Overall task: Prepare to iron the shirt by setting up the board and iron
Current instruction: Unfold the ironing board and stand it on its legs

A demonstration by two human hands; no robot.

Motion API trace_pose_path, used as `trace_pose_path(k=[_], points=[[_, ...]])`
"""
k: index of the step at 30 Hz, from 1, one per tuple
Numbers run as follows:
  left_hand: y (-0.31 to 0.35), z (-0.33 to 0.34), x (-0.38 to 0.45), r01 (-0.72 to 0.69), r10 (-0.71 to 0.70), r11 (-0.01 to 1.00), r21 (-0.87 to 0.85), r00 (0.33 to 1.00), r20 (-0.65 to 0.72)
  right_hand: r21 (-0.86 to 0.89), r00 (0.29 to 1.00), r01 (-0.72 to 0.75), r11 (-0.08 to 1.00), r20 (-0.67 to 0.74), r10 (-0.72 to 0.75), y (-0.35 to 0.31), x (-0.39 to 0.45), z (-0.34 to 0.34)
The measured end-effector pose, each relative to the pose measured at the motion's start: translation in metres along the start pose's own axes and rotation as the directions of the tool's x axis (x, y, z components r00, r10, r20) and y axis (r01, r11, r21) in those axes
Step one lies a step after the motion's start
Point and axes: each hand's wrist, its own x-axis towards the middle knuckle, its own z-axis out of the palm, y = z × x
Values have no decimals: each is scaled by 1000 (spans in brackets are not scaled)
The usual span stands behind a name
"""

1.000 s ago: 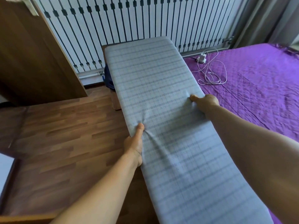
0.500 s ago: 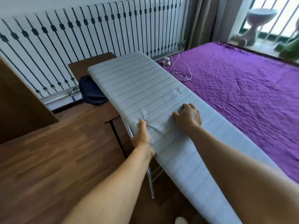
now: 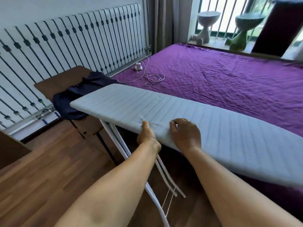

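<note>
The ironing board [image 3: 205, 122] has a pale grey striped cover and runs from centre left to the lower right, beside the bed. Its white metal legs [image 3: 157, 177] hang folded out below it toward the floor. My left hand [image 3: 148, 136] grips the board's near edge, thumb on top and fingers hidden underneath. My right hand [image 3: 185, 135] rests on the cover just to the right, fingers curled on the fabric near the edge. A dark blue shirt [image 3: 77, 97] lies bunched on a small wooden table behind the board's far end. No iron is in view.
A bed with a purple quilted cover [image 3: 229, 79] fills the right side; a white charger and cable [image 3: 147, 74] lie on its corner. A small wooden table [image 3: 62, 81] stands against a white radiator [image 3: 65, 46]. Wooden floor [image 3: 49, 169] spreads to the left. A window with figurines is at the back right.
The board has swung from pointing away from me to lying crosswise along the bed. Its legs have come into view below. My right hand shifted from the far edge to near the front edge.
</note>
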Motion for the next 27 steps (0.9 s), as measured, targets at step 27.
trace_pose_path(k=[27], points=[[-11, 18, -28, -79, 0, 953, 292, 966, 259, -412, 909, 415, 811, 212, -358, 44, -39, -34]])
